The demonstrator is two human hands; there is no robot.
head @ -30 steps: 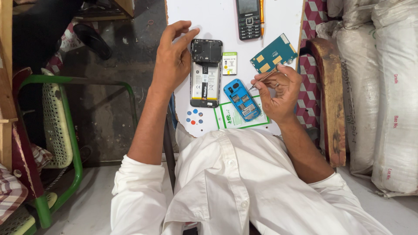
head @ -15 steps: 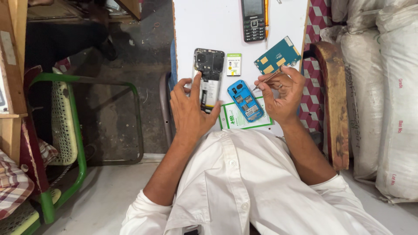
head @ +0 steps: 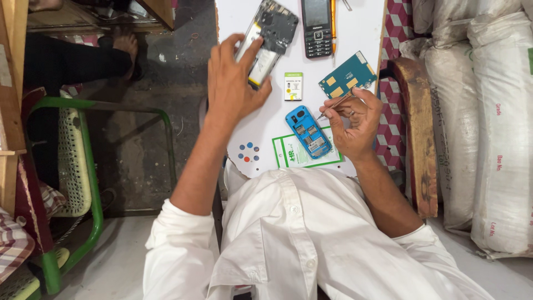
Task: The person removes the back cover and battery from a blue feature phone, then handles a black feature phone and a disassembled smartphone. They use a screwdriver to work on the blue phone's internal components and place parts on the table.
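My left hand (head: 236, 83) grips an opened black phone body (head: 269, 36), tilted on the white table (head: 361, 28), its inner frame facing up. My right hand (head: 355, 119) pinches a thin metal tool (head: 333, 104) whose tip sits just above a blue phone shell (head: 308, 132). The blue shell lies on a green-and-white card (head: 288, 153). A teal circuit board (head: 348, 75) lies just beyond my right hand. A small white battery (head: 293, 86) rests between my two hands.
A black keypad phone (head: 316, 28) lies at the table's far side beside an orange-handled tool (head: 332, 22). A green-framed chair (head: 72, 161) stands to the left. White sacks (head: 488, 128) and a wooden plank (head: 416, 133) line the right. Another person's foot (head: 125, 44) shows upper left.
My left hand has swung the black phone body to a slant and lifted it toward the far side of the table. My right hand stays by the blue shell with the tool.
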